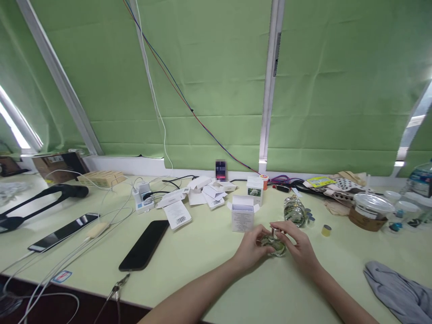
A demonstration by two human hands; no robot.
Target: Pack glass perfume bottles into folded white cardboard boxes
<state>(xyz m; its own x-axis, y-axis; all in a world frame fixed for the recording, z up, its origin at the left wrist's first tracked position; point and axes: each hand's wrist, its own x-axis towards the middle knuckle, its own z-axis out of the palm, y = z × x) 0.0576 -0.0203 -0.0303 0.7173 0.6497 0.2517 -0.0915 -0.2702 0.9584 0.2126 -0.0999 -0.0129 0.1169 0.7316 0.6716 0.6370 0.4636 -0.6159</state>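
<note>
A small clear glass bottle [277,247] with a silvery neck, like a perfume bottle, stands on the table between my hands. My left hand [254,245] is closed around its left side. At the neck, the fingers of my right hand [297,243] pinch the shiny top piece [274,231]. Just behind my left hand stands an open white box [243,217] with its flaps up. A glass jar-like vessel [294,211] lies behind my right hand, with several small grey caps [310,219] beside it. A yellowish cap [326,230] sits farther right.
Flattened white cartons [177,213] lie across the middle back, near a closed box [255,191]. Two phones [145,245] and tangled white cables [72,249] occupy the left. At right are a lidded plastic bowl [371,209], small cups [407,211] and a grey cloth [398,288].
</note>
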